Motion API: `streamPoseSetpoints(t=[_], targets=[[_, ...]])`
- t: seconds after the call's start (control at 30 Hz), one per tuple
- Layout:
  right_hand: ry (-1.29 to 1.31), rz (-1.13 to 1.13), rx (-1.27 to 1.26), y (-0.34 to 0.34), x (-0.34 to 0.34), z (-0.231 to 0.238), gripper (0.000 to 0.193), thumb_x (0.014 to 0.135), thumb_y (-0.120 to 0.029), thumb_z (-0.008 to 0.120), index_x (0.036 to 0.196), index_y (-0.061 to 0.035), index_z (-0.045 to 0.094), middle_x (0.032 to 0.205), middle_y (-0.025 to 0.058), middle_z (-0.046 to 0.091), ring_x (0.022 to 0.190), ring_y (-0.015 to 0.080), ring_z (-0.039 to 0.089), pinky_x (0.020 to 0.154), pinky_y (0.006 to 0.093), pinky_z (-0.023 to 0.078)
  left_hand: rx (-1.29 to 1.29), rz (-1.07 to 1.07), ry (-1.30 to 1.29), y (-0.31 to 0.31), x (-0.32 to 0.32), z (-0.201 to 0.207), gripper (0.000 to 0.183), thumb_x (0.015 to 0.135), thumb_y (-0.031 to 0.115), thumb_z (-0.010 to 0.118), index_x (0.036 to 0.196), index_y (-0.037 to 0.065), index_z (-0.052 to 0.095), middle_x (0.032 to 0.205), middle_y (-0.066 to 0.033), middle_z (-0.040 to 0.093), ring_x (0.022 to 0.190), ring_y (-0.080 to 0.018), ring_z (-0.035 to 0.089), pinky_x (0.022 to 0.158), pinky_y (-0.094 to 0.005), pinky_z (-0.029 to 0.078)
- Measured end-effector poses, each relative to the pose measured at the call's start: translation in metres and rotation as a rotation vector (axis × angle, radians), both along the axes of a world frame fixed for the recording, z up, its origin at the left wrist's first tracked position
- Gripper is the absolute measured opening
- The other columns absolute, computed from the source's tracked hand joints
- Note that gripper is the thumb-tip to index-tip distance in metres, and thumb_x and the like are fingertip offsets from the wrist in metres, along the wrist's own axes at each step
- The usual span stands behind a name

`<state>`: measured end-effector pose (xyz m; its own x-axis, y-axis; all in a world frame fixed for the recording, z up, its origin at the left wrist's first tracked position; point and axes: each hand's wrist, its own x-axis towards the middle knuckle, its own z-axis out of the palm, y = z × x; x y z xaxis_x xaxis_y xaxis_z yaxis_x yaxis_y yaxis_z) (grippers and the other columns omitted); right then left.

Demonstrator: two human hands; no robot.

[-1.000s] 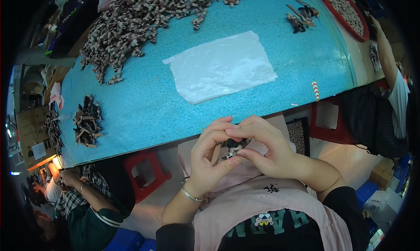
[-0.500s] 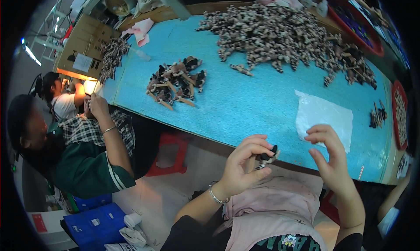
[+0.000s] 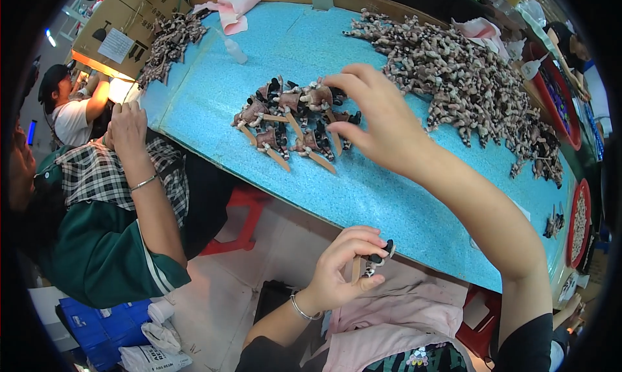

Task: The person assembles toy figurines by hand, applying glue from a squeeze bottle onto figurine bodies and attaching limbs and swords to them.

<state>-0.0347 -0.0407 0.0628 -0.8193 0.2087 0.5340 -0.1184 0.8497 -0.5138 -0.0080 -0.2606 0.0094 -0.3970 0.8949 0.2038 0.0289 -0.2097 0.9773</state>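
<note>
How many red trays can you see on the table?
2. One red tray sits at the table's far right edge beyond the big pile of pieces; a second red tray lies nearer, at the right rim. Others may be hidden outside the view.

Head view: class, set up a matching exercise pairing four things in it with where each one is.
Things:
1. small dark figure on a wooden stick
2. right hand
3. small pile of stick-mounted figures
4. pink cloth

Places:
A. far end of the blue table
B. pinched in the left hand
C. raised over the table
D. under the reaching fingers

Pairs: 1-B, 2-C, 3-D, 4-A
</note>
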Motion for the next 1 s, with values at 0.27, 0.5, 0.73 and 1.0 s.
streamPoseSetpoints(t=[0.27,0.5,0.73,1.0], targets=[[-0.179,0.053,-0.247,0.012,-0.036,-0.008,0.034,0.078,-0.014,0.071,0.109,-0.0062,0.061,0.104,0.0125,0.059,0.1,0.0279,0.057,0.086,0.04,0.046,0.034,-0.01,-0.011,-0.007,-0.01,-0.007,0.035,0.071,0.012,0.08,0.1,0.001,0.064,0.108,-0.0114,0.059,0.108,-0.0282,0.054,0.096,-0.0404,0.041],[-0.352,0.323,-1.414,0.027,0.006,0.029,0.043,0.095,-0.031,0.052,0.133,-0.0118,0.043,0.107,0.004,0.06,0.098,0.0169,0.06,0.079,0.0322,0.051,0.0,0.004,-0.056,-0.013,-0.016,-0.011,0.036,0.069,0.014,0.08,0.099,0.001,0.064,0.107,-0.0116,0.06,0.106,-0.0272,0.055,0.093,-0.0385,0.043],[-0.55,0.146,-1.712,0.009,0.02,0.042,0.027,0.095,-0.027,0.054,0.118,-0.0113,0.053,0.1,0.0032,0.061,0.091,0.0186,0.062,0.073,0.0337,0.052,0.004,-0.001,-0.077,-0.007,-0.017,-0.012,0.032,0.075,0.018,0.077,0.1,0.004,0.064,0.107,-0.0101,0.061,0.105,-0.0271,0.057,0.091,-0.0381,0.045],[-0.573,0.11,-1.807,-0.002,0.022,0.051,0.028,0.089,-0.035,0.064,0.098,-0.0109,0.053,0.096,0.0033,0.055,0.082,0.0171,0.051,0.076,0.0353,0.047,-0.012,0.003,-0.06,-0.008,-0.013,-0.009,0.034,0.074,0.019,0.078,0.1,0.003,0.063,0.107,-0.0106,0.061,0.105,-0.0283,0.056,0.091,-0.039,0.045]])
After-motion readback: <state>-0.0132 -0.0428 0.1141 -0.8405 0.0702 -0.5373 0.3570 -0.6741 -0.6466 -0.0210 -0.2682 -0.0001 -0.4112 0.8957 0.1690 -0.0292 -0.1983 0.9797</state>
